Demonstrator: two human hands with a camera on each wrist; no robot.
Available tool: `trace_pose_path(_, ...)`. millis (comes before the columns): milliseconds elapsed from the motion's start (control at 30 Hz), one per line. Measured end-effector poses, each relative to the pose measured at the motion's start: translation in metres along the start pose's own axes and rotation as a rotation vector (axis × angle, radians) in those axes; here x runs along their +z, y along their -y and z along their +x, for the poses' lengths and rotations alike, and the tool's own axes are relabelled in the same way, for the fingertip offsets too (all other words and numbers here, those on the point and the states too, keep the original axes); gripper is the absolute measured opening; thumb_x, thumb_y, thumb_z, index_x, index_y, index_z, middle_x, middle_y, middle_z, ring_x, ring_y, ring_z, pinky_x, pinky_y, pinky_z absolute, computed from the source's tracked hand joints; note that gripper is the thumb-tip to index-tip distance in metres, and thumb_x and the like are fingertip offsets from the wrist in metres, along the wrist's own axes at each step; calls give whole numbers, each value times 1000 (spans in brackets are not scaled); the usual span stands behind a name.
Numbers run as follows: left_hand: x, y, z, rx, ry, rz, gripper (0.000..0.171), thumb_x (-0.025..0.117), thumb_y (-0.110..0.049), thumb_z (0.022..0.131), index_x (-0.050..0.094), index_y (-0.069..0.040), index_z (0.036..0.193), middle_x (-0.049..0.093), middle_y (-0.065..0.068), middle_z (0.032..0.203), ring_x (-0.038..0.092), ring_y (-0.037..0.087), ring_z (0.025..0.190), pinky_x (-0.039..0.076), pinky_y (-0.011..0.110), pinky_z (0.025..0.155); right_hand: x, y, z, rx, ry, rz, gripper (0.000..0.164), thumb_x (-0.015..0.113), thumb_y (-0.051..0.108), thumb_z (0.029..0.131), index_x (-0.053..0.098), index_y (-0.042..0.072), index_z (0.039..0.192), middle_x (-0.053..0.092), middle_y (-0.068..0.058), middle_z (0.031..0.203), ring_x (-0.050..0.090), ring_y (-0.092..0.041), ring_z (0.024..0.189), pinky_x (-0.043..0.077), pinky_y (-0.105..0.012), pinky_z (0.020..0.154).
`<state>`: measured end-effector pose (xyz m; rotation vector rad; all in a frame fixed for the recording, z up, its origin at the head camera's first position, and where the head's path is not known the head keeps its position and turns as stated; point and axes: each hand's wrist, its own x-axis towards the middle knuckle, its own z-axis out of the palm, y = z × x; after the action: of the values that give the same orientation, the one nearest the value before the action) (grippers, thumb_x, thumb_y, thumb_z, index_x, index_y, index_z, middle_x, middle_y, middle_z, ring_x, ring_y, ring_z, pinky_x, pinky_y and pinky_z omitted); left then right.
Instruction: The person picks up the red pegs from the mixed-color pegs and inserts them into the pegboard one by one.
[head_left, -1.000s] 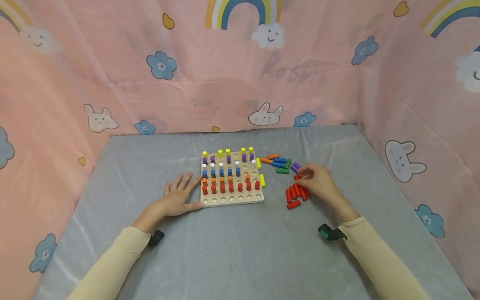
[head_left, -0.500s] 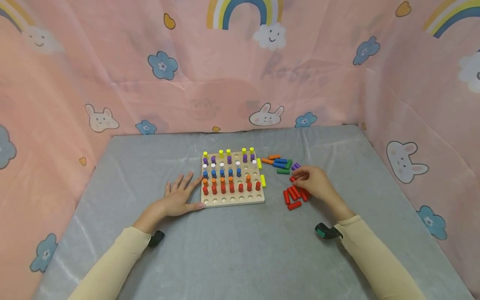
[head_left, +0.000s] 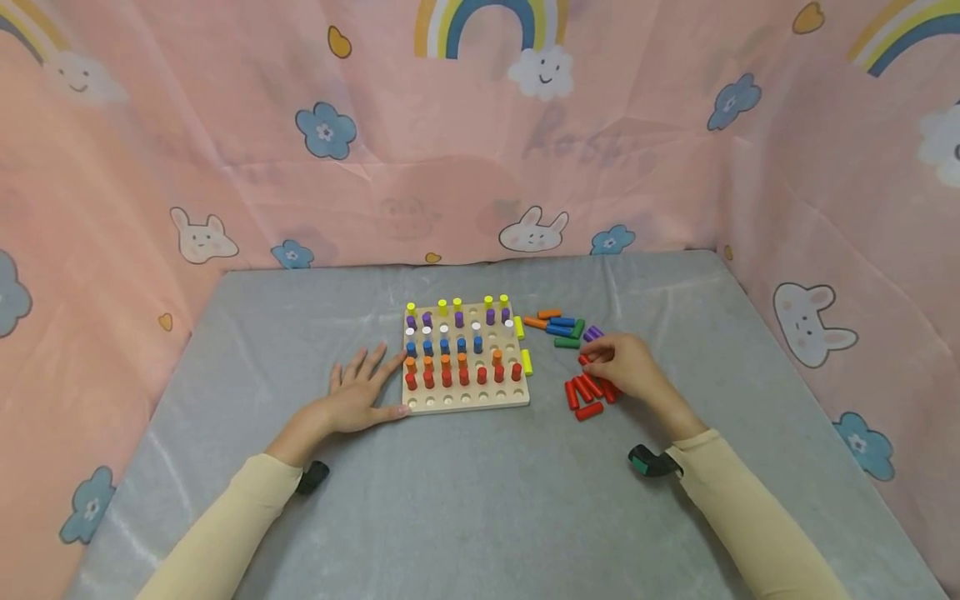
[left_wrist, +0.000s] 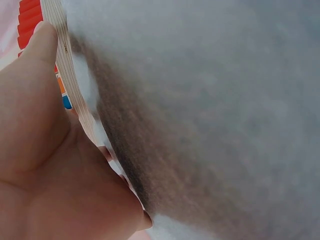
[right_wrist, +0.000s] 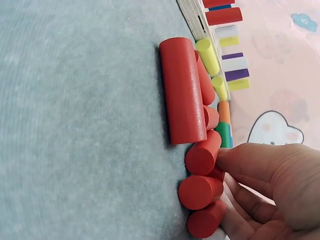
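A wooden pegboard (head_left: 468,405) holds rows of upright coloured pegs: yellow, purple, white, blue, orange and red. Some of its holes are bare. My left hand (head_left: 352,400) lies flat with fingers spread, its thumb and index fingertip at the board's left edge. In the left wrist view that thumb (left_wrist: 44,42) rests on the board's side (left_wrist: 67,60). Right of the board, my right hand (head_left: 630,364) pinches a red peg (head_left: 583,359) between thumb and fingertips. Several loose red pegs (head_left: 589,411) lie just below it. The right wrist view shows the thumb (right_wrist: 245,157) close against this pile.
Two yellow pegs (head_left: 527,362) lie along the board's right edge. Behind the red pile are loose orange, blue (head_left: 558,330), green (head_left: 566,342) and purple pegs (head_left: 593,332). A grey cloth covers the table (head_left: 480,500), with a pink printed curtain (head_left: 390,192) around it.
My right hand has shifted slightly left with the red peg at its fingertips. Some loose red pegs have slid a little left and apart. My left hand has stayed in place.
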<state>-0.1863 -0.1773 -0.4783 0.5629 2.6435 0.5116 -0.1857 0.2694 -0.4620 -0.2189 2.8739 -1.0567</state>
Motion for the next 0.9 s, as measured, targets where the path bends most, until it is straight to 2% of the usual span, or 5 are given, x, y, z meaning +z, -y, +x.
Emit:
trace_pose_path(367,1,1,0,-3,0,12,93,58,-64,90,7,-29,161,-6,12,169,-8,45,153,-6,76,112,0,5,0,8,-17,36,27,73,8,85,72,-1,111,74,-18,100,68,-22,84,53,-27,69)
trace_pose_path(533,2,2,1,-1,-6,11,93,58,-64,90,8,-29,161,-5,12,169,-7,45,153,-5,76,112,-1,15,0,13,-23,39,27,73,10,87,72,3,113,74,-16,103,69,-23,87,53,-26,67)
trace_pose_path(733,0,0,0,-6,1,10,93,58,-63,90,7,-29,161,-6,12,169,-8,44,154,-6,76,113,3,29,-1,1,-16,45,25,72,13,88,72,8,113,74,-11,105,68,-21,87,54,-28,71)
trace_pose_path(900,0,0,0,0,-4,2,94,58,-64,90,8,-29,161,-5,13,169,-8,45,153,-6,76,112,9,37,-2,-36,-31,75,24,74,11,87,73,8,110,73,-11,104,68,-20,86,56,-30,74)
